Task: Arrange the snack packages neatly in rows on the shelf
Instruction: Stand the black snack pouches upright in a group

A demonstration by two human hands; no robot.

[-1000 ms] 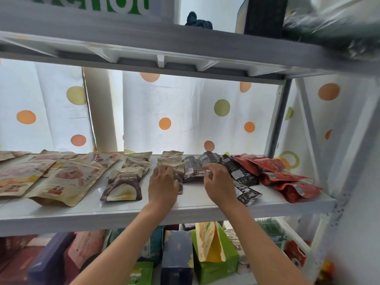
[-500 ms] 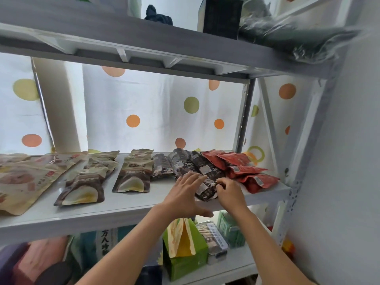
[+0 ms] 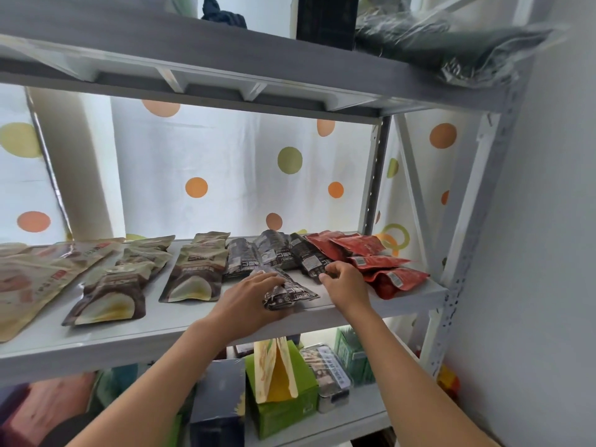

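Fingers (image 3: 332,269) of right hand (image 3: 346,285) pinch a black packet (image 3: 311,261); left hand (image 3: 248,300) grips another.

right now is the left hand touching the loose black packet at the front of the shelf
Touching. The head view shows the left hand gripping the loose black packet, fingers curled over its left end with no gap.

Left hand (image 3: 248,301) fingers curled, gripping; right hand (image 3: 346,282) pinching.
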